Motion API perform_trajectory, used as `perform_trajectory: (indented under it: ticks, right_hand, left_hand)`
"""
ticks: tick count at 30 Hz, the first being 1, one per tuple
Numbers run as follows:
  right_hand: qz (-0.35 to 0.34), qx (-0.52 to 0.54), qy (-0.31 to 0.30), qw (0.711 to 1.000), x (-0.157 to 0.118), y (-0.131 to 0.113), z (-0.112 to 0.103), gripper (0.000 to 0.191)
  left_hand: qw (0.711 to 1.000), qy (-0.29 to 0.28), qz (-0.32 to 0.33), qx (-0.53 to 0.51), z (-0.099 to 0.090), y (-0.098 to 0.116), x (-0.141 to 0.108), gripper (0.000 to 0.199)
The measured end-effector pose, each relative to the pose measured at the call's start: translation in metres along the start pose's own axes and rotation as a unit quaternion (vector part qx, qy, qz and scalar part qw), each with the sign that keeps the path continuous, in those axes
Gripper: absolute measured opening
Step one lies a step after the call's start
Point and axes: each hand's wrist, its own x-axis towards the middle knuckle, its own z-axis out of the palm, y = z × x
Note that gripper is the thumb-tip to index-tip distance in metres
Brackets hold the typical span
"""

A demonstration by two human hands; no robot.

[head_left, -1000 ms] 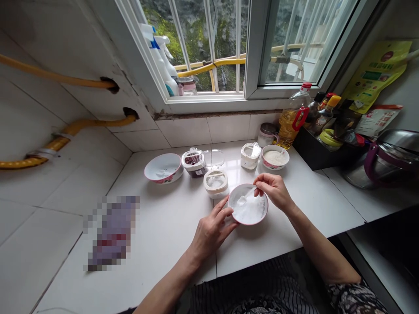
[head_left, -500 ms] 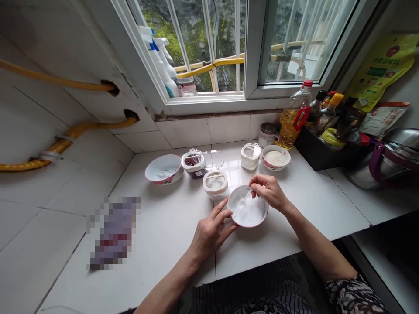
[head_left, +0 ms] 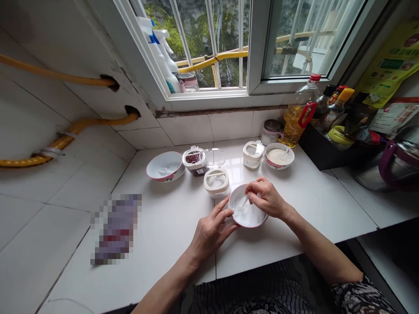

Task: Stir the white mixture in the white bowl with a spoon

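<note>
A pink-rimmed bowl (head_left: 236,221) full of white powder sits on the white counter (head_left: 163,244) in front of me. My left hand (head_left: 211,231) steadies its left rim with the fingertips. My right hand (head_left: 266,198) is over the bowl, pinching the handle of a small clear plastic spoon (head_left: 242,205) whose scoop dips into the powder. Just behind the bowl stands an open white seasoning jar (head_left: 216,182) holding white grains.
Further back are an empty pink-rimmed bowl (head_left: 165,167), an open jar of dark red contents (head_left: 195,160), another white jar (head_left: 253,153) and a bowl of pale powder (head_left: 279,156). An oil bottle (head_left: 299,115), sauce bottles and a pot (head_left: 393,165) crowd the right.
My right hand has moved left and down over the bowl, lowering the spoon into the powder. The left hand stays on the rim.
</note>
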Motion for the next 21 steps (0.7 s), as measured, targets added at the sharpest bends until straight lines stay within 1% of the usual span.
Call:
perform_trajectory:
  ticks: [2,3,9,11,14,17,19,21]
  right_hand:
    - [-0.02,0.008,-0.017,1.0,-0.0008,-0.0002,0.0024,0.019]
    - [-0.018,0.016,-0.02,0.999,-0.0011,-0.0007,0.0026,0.019]
    - [0.055,0.101,-0.006,0.993,-0.0002,-0.0049,-0.0057,0.018]
    - [0.062,0.101,0.004,0.993,0.0003,-0.0043,-0.0066,0.019]
    - [0.031,0.046,0.013,0.998,0.0007,-0.002,-0.0034,0.019]
    - [-0.015,0.01,-0.002,1.0,0.0006,-0.0019,0.0011,0.019]
    - [-0.016,0.023,-0.017,0.999,0.0004,-0.004,0.0019,0.019]
    - [0.006,0.055,-0.029,0.998,0.0004,-0.0068,0.0001,0.019]
  left_hand:
    - [1.0,0.0,-0.001,0.006,0.0,-0.0003,-0.0001,0.017]
    - [1.0,0.0,0.0,0.008,-0.0001,-0.0004,-0.0001,0.017]
    - [1.0,0.002,0.013,0.019,0.0,-0.0006,0.001,0.017]
    - [1.0,0.005,0.014,0.017,0.0003,-0.0005,0.0013,0.017]
    - [1.0,0.003,0.013,0.016,0.0005,-0.0003,0.0018,0.017]
    - [1.0,0.002,0.011,0.019,0.0003,0.0004,0.0024,0.016]
    - [1.0,0.005,0.012,0.021,0.0,0.0008,0.0026,0.016]
    - [1.0,0.005,0.014,0.025,-0.0001,0.001,0.0028,0.016]
